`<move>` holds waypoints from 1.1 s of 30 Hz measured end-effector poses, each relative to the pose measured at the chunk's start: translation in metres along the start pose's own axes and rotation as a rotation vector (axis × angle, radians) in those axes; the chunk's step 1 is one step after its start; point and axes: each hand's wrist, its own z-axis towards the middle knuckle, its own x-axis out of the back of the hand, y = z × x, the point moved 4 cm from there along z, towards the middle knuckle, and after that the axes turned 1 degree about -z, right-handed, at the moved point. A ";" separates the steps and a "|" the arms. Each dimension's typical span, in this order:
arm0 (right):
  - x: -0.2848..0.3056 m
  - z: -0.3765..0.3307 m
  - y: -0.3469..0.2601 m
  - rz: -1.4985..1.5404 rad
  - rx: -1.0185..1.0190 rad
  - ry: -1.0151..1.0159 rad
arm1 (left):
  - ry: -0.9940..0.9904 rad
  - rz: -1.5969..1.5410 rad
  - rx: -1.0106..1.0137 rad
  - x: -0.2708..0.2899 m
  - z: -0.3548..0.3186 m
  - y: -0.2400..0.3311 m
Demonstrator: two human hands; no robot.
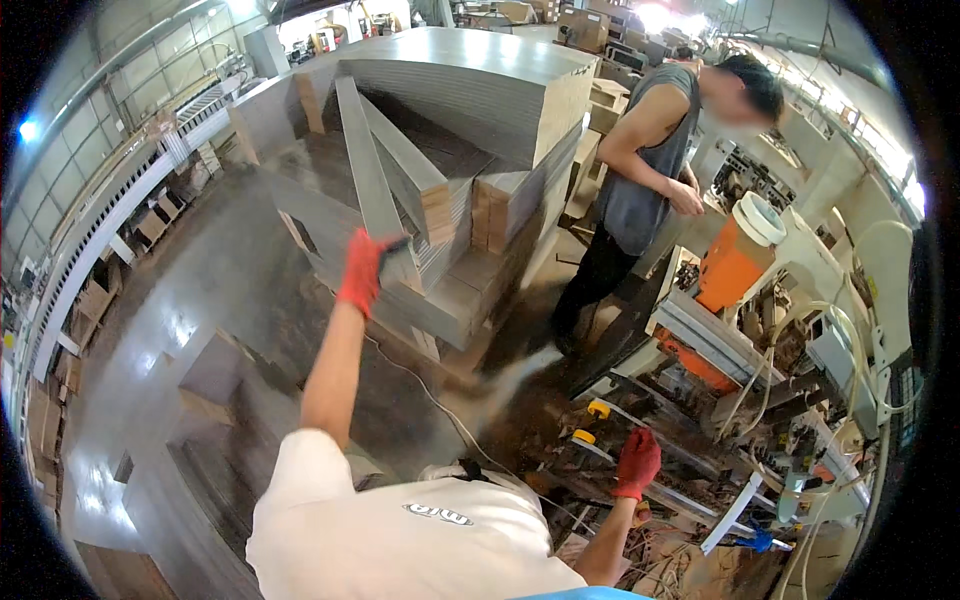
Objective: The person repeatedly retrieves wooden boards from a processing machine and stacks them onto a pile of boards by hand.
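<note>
My left hand (364, 274), in a red glove with dark fingertips, reaches forward to the near end of a long grey board (375, 180). Its fingers close on the board's edge. This board leans across a stack of similar grey boards (440, 310). Down at the right, my right hand (638, 463), also red-gloved, is held over the metal rails of a machine (690, 450). Its fingers are curled; what they hold, if anything, is hidden. Two yellow rollers (590, 422) sit on the machine just left of this hand.
A large pile of grey panels (470, 60) rises behind the boards. A co-worker (650, 170) stands at the right, beside an orange bucket-like container (740, 250). Hoses (775, 370) loop over the machine. A cable (430, 395) crosses the floor; more boards (215, 480) lie at the left.
</note>
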 end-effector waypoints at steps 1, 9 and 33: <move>0.003 0.001 -0.002 -0.010 -0.028 -0.055 | 0.059 0.108 -0.049 -0.011 -0.031 -0.004; 0.020 0.002 -0.030 0.475 0.082 0.136 | -0.074 -0.001 -0.019 -0.029 -0.115 -0.125; 0.095 -0.088 0.118 1.427 -0.586 0.516 | -0.683 1.003 -0.947 -0.191 -0.167 -0.095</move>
